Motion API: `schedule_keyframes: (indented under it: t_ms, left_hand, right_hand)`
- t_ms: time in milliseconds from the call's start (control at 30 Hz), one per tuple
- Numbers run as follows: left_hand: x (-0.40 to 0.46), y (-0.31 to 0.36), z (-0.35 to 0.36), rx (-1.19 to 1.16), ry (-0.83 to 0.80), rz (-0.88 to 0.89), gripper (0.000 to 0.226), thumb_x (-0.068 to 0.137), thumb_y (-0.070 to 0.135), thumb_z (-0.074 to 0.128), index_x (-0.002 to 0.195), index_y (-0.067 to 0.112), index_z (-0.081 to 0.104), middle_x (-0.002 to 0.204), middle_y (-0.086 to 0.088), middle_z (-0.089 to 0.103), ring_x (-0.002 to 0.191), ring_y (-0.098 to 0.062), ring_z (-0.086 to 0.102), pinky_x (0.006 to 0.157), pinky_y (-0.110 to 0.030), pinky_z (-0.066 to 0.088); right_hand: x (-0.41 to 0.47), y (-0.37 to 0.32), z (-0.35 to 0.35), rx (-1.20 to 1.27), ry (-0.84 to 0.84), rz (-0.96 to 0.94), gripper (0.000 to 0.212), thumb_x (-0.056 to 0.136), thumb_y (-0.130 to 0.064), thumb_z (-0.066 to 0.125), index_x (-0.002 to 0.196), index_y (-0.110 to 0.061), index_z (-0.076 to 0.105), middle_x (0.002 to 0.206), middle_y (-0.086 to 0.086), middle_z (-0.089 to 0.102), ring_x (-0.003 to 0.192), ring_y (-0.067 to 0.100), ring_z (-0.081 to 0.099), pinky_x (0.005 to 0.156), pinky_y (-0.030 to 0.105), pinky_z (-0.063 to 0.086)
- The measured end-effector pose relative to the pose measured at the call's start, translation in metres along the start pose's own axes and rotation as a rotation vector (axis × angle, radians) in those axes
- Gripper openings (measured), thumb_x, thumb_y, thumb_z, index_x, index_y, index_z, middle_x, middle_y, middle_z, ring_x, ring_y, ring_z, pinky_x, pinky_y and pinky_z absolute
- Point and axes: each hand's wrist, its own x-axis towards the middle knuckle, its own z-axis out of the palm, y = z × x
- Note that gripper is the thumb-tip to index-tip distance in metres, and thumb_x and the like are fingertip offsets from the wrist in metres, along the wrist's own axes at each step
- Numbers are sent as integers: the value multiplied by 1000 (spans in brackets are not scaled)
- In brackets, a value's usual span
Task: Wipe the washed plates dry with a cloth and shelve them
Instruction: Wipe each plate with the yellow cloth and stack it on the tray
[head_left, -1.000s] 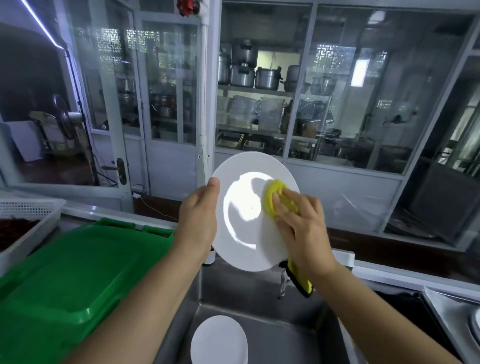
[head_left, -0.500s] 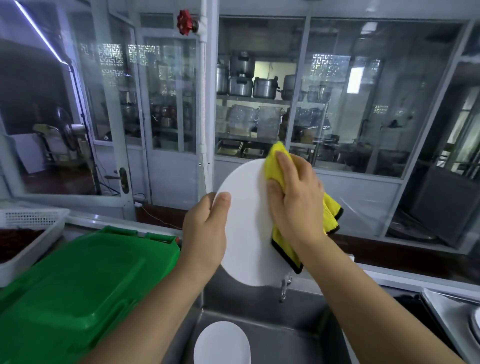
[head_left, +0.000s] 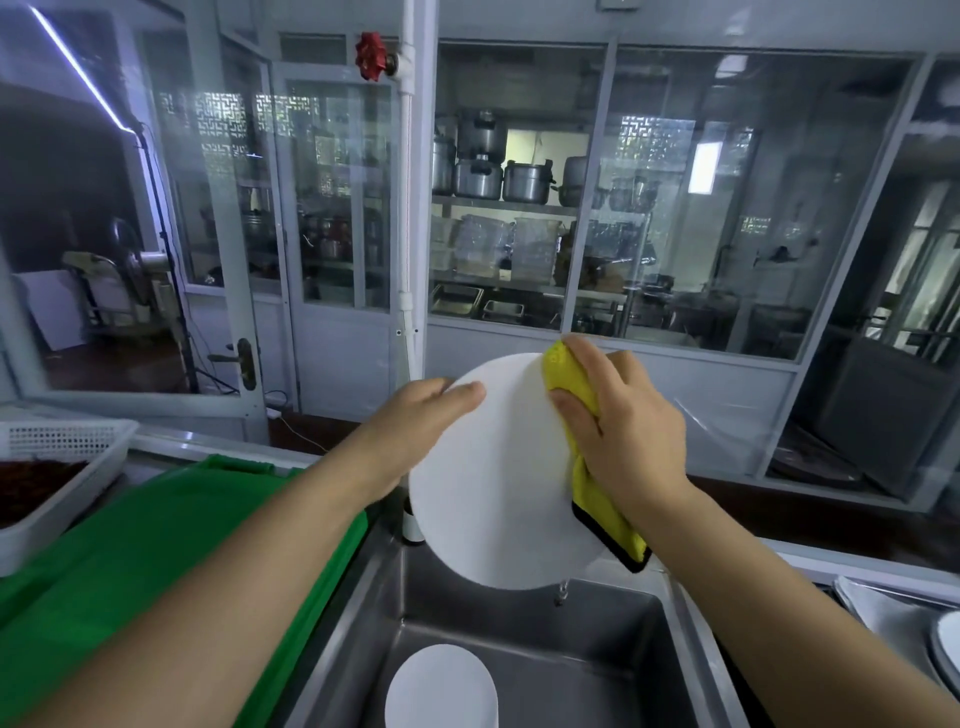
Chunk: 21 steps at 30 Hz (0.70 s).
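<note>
A person stands at a stainless steel sink (head_left: 519, 649), seen from a head-worn camera looking down along both bare forearms. The left hand (head_left: 415, 421) holds a round white plate (head_left: 493, 478) upright above the sink, its grip closed on the plate's left rim with the thumb lying across the near face and the fingers hidden behind. The right hand (head_left: 623, 426) presses a yellow cloth (head_left: 571, 384) with a dark edge against the plate's right rim; its grip is curled around the cloth, fingertips reaching the top of the plate, and the loose end of the cloth hangs down below the wrist over the plate's lower right side. A second white plate (head_left: 441, 686) lies in the basin at the near edge of the view, well below the held one. A small tap (head_left: 560, 592) pokes out just under the raised plate. On the counter to the left sits a large green plastic lid (head_left: 130, 561), and further left a white perforated basket (head_left: 57, 467) with dark reddish contents. At the near right edge, part of another white dish (head_left: 948, 649) rests on a metal tray. Beyond the sink, a glass partition shows shelves carrying metal pots (head_left: 524, 182), and a red valve wheel (head_left: 370, 56) sits on a white pipe at the top.
</note>
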Motion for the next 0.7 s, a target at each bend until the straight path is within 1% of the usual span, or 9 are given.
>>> schedule_keyframes:
  t_ms: [67, 133, 233, 333, 400, 433, 500, 567, 700]
  left_hand:
    - [3, 3, 3, 75, 34, 52, 54, 78, 56, 50, 94, 9, 70, 90, -14, 73, 86, -35, 69, 84, -52, 51]
    - [1, 0, 10, 118, 93, 123, 63, 78, 60, 48, 92, 1, 67, 89, -22, 70, 83, -37, 68, 82, -54, 51]
    - [-5, -1, 24, 103, 127, 180, 78, 76, 69, 46, 93, -6, 61, 88, -30, 65, 74, -28, 63, 75, -53, 50]
    - [-7, -2, 30, 91, 157, 193, 86, 74, 76, 41, 90, -7, 57, 76, -18, 58, 71, -19, 54, 68, -40, 43]
    - [-10, -1, 30, 49, 208, 188, 80, 80, 69, 45, 89, -9, 56, 75, -20, 61, 70, -22, 58, 68, -41, 46]
    - [-10, 0, 30, 20, 239, 178, 69, 86, 62, 47, 87, -6, 60, 78, -23, 65, 71, -26, 62, 69, -46, 50]
    - [-12, 0, 27, -61, 317, 156, 47, 94, 47, 48, 83, 5, 66, 81, -15, 71, 77, -30, 67, 74, -46, 54]
    - [-12, 1, 25, -142, 395, 147, 38, 95, 42, 47, 80, 14, 67, 77, -3, 72, 77, -25, 67, 73, -42, 55]
    - [-8, -4, 24, -227, 449, 142, 34, 96, 43, 45, 81, 22, 67, 74, 9, 72, 73, -11, 69, 67, -32, 55]
  right_hand:
    - [2, -3, -2, -75, 45, -76, 43, 92, -44, 43, 132, -28, 41, 99, 5, 57, 70, 29, 58, 49, 28, 38]
    - [4, -9, -4, -138, 90, -139, 44, 92, -41, 43, 132, -23, 42, 98, 10, 57, 72, 32, 56, 52, 30, 37]
    - [4, -18, 1, -266, 156, -263, 43, 95, -37, 48, 136, -22, 41, 112, 15, 59, 88, 34, 55, 74, 42, 40]
    - [4, -21, 4, -289, 185, -318, 44, 97, -37, 49, 139, -22, 42, 124, 15, 57, 99, 35, 55, 85, 45, 38]
    - [3, -14, 4, -286, 167, -277, 48, 99, -37, 45, 143, -22, 36, 131, 15, 54, 105, 35, 52, 86, 46, 38]
    - [2, -8, 5, -287, 162, -219, 50, 99, -38, 42, 145, -20, 33, 134, 16, 51, 107, 36, 50, 86, 46, 38]
    - [-5, 2, 9, -290, 149, -68, 54, 98, -37, 40, 148, -17, 30, 138, 18, 46, 108, 36, 45, 85, 46, 38]
    - [-18, 10, 16, -292, 134, 31, 56, 95, -35, 41, 147, -15, 33, 141, 19, 40, 106, 37, 39, 86, 48, 40]
    - [-39, 16, 28, -292, 99, 81, 55, 93, -36, 38, 144, -15, 35, 144, 14, 30, 108, 37, 35, 91, 55, 40]
